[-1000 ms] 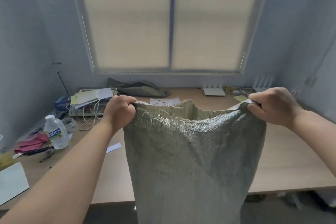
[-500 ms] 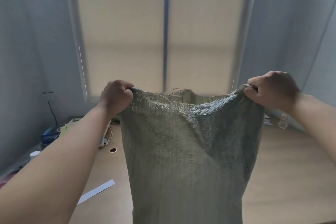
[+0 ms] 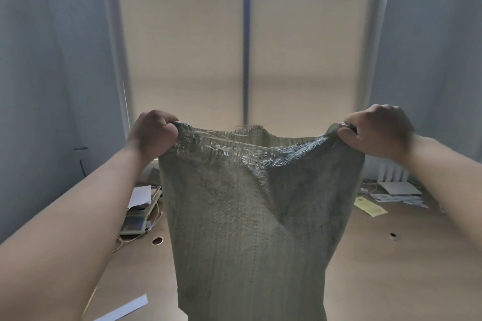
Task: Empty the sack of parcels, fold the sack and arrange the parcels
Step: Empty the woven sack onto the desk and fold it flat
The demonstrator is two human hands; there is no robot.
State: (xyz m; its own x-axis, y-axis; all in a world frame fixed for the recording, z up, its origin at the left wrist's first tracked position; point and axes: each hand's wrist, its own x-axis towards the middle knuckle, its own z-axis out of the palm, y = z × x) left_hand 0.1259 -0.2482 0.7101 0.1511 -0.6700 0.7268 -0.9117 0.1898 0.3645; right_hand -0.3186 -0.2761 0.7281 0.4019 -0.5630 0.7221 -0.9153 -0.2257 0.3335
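1. Both hands are closed into fists on the sack's upper edge. The left hand [image 3: 154, 133] grips one top corner and the right hand [image 3: 375, 130] grips the other, held well apart so the edge is stretched between them.
2. The sack [image 3: 247, 203], a grey-green woven bag, hangs in the air from that edge. It is raised in front of the window blind [image 3: 182, 47] and above the desk [image 3: 391, 268], and its lower end runs out of view at the bottom.
3. Held high and spread like this, the cloth falls straight, and anything left inside would drop out. It looks limp and flat, so I judge it empty or nearly so, and ready for folding.
4. No parcels show. Whether they lie behind the sack or below the frame cannot be told.
5. A yellow slip [image 3: 370, 206] and a white paper strip [image 3: 122, 307] lie on the desk off to the sides, away from the middle stretch where the sack could be laid down.
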